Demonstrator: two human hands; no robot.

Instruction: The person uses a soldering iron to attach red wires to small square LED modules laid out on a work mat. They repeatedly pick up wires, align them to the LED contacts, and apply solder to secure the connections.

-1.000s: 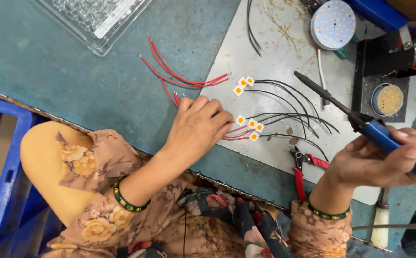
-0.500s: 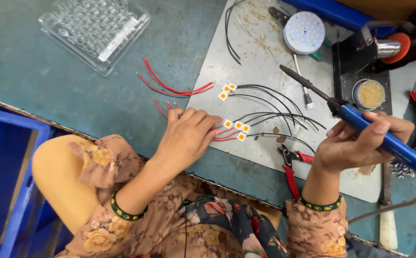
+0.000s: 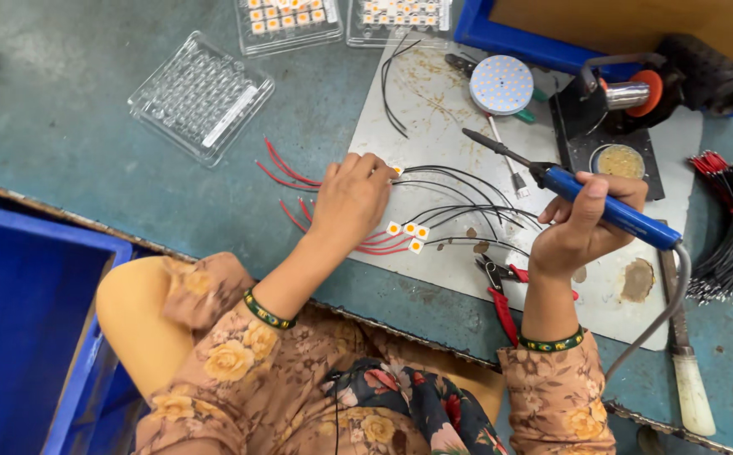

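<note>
The left hand (image 3: 351, 198) has slid up the bench (image 3: 88, 168), fingers flat on wired chips (image 3: 406, 229); the right hand (image 3: 581, 232) grips a soldering iron (image 3: 610, 211) near the bench edge.

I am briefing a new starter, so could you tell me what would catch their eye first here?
The right hand holds a blue soldering iron over a grey mat. The left hand rests on red and black wires with small white squares at mid-mat. Red cutters lie at the mat's near edge, and a round white disc lies at the far side.
</note>
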